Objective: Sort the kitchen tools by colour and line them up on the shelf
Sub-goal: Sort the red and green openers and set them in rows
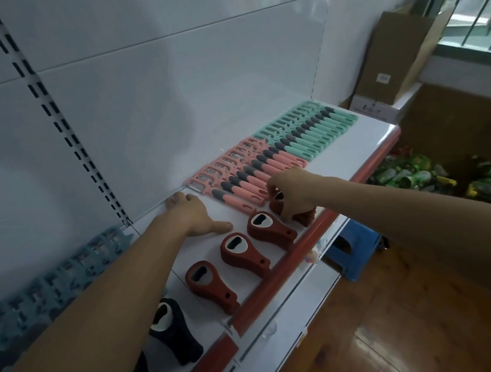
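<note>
On the white shelf [356, 151] lie rows of peelers: mint green ones [309, 132] at the far right, pink ones [246, 176] beside them, blue ones [47, 289] at the left. Three red bottle openers [244, 253] sit in a line near the front edge. My right hand [292, 195] grips another red opener [281, 204] just in front of the pink peelers. My left hand [193, 213] rests flat on the shelf with fingers spread, left of the pink row. Black openers [176, 331] lie partly under my left forearm.
A red strip [284, 271] edges the shelf front. The white back panel has a slotted upright [51, 118]. Cardboard boxes [399, 54] stand at the right under a barred window. A blue stool [356, 246] and green packets [410, 175] are on the wooden floor.
</note>
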